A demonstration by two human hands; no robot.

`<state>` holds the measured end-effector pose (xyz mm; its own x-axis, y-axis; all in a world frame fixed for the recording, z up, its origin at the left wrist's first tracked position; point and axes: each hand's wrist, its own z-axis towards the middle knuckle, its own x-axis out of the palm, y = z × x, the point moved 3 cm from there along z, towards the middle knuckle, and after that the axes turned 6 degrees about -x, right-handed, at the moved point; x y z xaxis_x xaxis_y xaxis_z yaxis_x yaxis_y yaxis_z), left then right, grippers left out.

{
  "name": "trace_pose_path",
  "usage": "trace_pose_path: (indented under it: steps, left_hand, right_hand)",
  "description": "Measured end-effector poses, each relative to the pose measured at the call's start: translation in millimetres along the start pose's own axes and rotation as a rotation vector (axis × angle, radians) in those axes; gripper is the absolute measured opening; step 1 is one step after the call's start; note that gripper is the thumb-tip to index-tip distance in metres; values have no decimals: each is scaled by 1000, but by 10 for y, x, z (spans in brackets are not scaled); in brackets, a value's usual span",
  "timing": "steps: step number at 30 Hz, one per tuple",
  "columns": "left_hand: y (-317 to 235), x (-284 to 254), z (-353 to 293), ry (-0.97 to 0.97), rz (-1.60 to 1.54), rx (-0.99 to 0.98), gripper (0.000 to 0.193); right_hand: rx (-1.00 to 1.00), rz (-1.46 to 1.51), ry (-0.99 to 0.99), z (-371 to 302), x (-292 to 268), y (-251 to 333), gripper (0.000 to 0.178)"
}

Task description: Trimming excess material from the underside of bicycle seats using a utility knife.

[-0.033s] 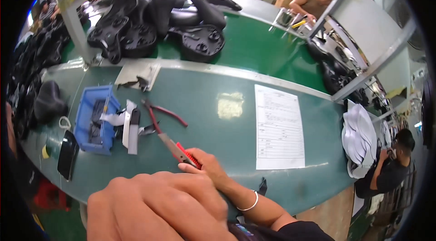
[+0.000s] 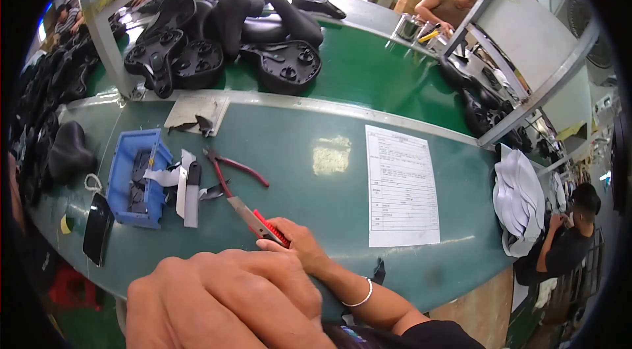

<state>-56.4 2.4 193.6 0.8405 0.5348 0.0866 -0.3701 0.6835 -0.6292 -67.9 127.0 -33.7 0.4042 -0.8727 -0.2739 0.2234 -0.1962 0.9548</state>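
Gripping a red-and-metal cutter [image 2: 251, 219] in the right hand [image 2: 299, 244], with the fingers wrapped closely round its handle and the tool slanting away toward the left above the surface [image 2: 316, 211]. Curling the left hand [image 2: 224, 296] large before the camera, with knuckles uppermost; being unable to tell of anything held inside it. Apparently holding the tool at the ready rather than cutting, seeing no workpiece under the tip. Probably calling next for bringing the left hand down to the surface and for steering the cutter clear of the red-handled pliers [image 2: 245, 167], lying with handles spread just beyond; being unable to tell touching from overlapping there.

Going outward, finding pale strips [image 2: 191, 201] beside a blue bin [image 2: 135, 219], with dark scraps [image 2: 138, 181] inside it. Passing leftward to a black phone [image 2: 97, 229], a white cord loop [image 2: 93, 182] and a lone black saddle [image 2: 70, 151]. Looking farther ahead to a pale board [image 2: 194, 109] bearing curled offcuts [image 2: 204, 125]; looking right to a printed sheet [image 2: 403, 191] lying flat, and nearer to a small black scrap [image 2: 379, 271] by the white bracelet [image 2: 359, 294].

Going on past the pale ledge [image 2: 296, 103] to a green worktop [image 2: 368, 59], with upturned black saddles [image 2: 289, 66] heaped at its left. Meeting stacked white pieces [image 2: 519, 198] at the right end of the surface, a co-worker in black [image 2: 566, 244] beyond, and another person [image 2: 454, 7] bending over work at the upper right.
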Motion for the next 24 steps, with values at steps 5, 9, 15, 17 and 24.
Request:
trace_pose_path:
  steps: [5,9,15,17,24]
  left_hand:
    - [-328,-27,-149,89,108,-55,23]
    - [-469,-51,-380,-172,285,275,16]
    - [-343,-143,-277,-35,101,432,9]
    - [-391,-162,-272,-26,128,286,10]
    - [-190,-118,-187,-372,230,11,31]
  right_hand:
    - [-33,-31,22,11,5,57,43]
    - [-32,-31,18,87,-33,135,43]
    - [-16,-28,18,107,-29,52,43]
    - [-3,-32,23,99,-34,63,43]
    - [-43,9,5,62,-58,69,43]
